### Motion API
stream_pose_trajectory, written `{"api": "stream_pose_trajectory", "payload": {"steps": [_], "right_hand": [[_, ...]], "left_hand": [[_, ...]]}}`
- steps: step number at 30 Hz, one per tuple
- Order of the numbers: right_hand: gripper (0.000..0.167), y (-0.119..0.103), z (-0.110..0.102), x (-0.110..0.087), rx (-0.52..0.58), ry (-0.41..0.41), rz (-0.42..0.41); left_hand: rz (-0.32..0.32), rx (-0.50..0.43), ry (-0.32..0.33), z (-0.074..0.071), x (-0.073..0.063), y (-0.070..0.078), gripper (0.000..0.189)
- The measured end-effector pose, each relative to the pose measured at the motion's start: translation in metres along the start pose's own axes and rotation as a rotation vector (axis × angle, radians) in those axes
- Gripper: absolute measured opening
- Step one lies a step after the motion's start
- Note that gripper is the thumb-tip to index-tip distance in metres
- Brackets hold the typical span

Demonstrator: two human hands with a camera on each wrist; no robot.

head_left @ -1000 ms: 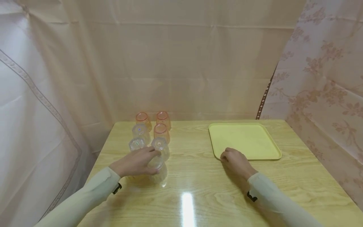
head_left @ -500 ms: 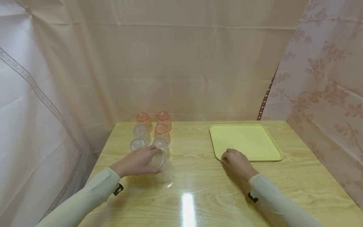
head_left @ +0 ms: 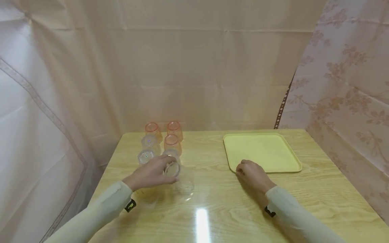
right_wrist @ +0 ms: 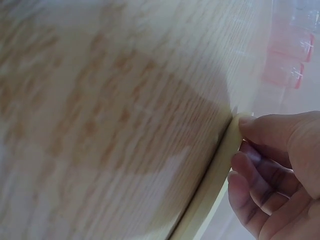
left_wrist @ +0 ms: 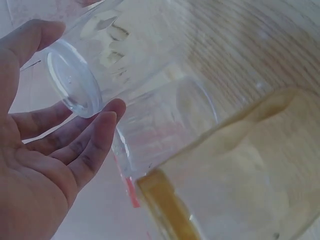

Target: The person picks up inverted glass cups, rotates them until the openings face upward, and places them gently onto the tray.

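Note:
My left hand [head_left: 149,173] grips a clear drinking glass [head_left: 185,185] around its base. Tilted, the glass has its base towards the palm and its mouth pointing right, low over the wooden table. Seen from the left wrist, thumb and fingertips lie on the rim of that base [left_wrist: 75,80]. An amber-tinted glass [left_wrist: 240,185] stands close by, mostly hidden under the hand in the head view. With thumb and fingers, my right hand [head_left: 254,175] pinches the near left corner of a yellow tray [head_left: 262,152]; the tray's edge [right_wrist: 215,175] shows in the right wrist view.
Upside-down glasses stand in rows at the table's left: several orange-pink ones [head_left: 173,145] behind, clear ones [head_left: 151,143] nearer. The wooden table [head_left: 206,189] reaches a beige cloth [head_left: 197,77] at the back; patterned cloth [head_left: 355,91] hangs on the right.
My left hand has moved slightly right with the clear glass, which has tipped from nearly upright, its mouth swinging right. My right hand stays at the tray corner.

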State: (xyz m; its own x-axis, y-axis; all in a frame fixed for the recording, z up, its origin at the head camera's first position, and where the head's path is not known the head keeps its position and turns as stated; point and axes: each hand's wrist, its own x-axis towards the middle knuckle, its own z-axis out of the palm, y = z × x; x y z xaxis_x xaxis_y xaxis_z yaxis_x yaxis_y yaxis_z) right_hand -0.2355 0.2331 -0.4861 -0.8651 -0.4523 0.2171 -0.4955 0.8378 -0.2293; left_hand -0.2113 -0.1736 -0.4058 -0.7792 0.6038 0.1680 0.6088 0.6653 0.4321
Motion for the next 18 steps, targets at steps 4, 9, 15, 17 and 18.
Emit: {"api": "stream_pose_trajectory", "payload": {"steps": [4, 9, 15, 17, 18], "right_hand": [[0.005, 0.0006, 0.0008, -0.0018, 0.001, -0.015, 0.018], [0.006, 0.0003, -0.0002, -0.0044, 0.006, -0.009, 0.011], [0.006, 0.0005, 0.0007, -0.0033, -0.002, 0.005, -0.006], [0.006, 0.0015, 0.0013, -0.0032, -0.004, 0.007, -0.009], [0.006, 0.0021, 0.0016, -0.0033, -0.006, 0.008, -0.008]], "left_hand": [[-0.022, -0.077, 0.008, 0.0056, 0.0027, -0.0023, 0.049], [-0.069, -0.163, 0.025, 0.0086, 0.0047, -0.0010, 0.049], [-0.108, -0.182, 0.044, 0.0090, 0.0073, 0.0024, 0.055], [-0.107, -0.186, 0.053, 0.0098, 0.0092, 0.0039, 0.055], [-0.108, -0.185, 0.058, 0.0104, 0.0100, 0.0046, 0.055]]}}
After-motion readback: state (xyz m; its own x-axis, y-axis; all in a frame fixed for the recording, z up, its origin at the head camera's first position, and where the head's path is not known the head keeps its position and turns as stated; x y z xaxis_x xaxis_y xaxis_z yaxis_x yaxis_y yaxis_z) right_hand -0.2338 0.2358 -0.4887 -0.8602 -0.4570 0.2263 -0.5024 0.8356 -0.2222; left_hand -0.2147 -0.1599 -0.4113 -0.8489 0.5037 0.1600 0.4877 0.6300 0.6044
